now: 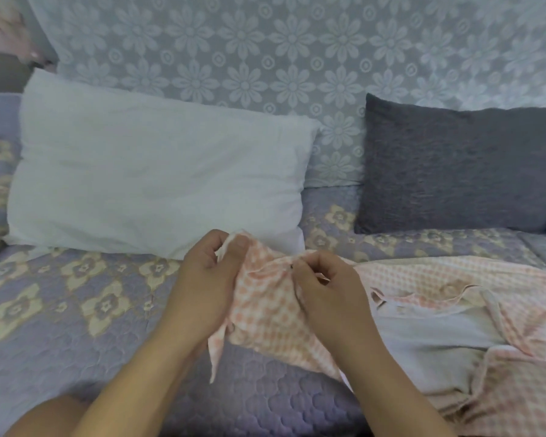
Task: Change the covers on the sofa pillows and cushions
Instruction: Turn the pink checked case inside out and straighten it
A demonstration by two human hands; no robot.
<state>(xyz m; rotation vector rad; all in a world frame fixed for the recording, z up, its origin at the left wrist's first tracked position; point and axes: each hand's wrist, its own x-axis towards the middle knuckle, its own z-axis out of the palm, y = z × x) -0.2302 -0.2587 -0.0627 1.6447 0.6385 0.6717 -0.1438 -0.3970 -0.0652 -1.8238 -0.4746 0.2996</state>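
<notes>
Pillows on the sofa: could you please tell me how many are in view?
2. A white pillow leans against the backrest on the left; a grey pillow leans there on the right. A dark sliver at the right edge may be another.

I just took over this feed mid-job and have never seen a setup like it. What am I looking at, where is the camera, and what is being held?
There is no machine here: a person wears one camera on the head, looking down at their own bare hands. The left hand and right hand each have a grip on a pink checked cover, bunched between them. It trails right across the quilted sofa seat. Behind lie a bare white pillow and a dark grey cushion.
</notes>
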